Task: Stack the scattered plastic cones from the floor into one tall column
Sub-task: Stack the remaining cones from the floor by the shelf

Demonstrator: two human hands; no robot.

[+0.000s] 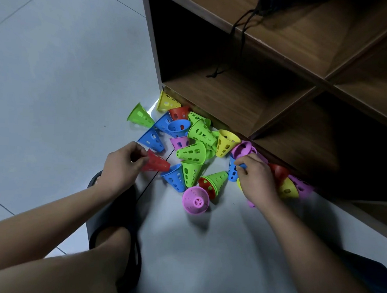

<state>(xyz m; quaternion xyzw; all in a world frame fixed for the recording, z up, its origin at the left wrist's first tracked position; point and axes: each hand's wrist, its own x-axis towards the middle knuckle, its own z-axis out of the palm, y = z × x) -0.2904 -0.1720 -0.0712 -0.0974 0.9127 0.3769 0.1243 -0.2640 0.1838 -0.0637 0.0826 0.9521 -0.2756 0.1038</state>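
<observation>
A left hand (122,165) pinches the wide rim of a red cone (156,162) lying on its side, narrow tip pointing right, on the pale tiled floor (57,72). The right hand (257,178) grips a blue cone (233,172), upright. Perforated plastic cones lie scattered beside a wooden shelf (246,99).

L hand (122,162) on red cone (157,162), R hand (257,178) on blue cone (232,172).

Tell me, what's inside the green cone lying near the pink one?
A red cone is nested in the green cone; its rim shows at the opening. How deep it goes is hidden.
</observation>
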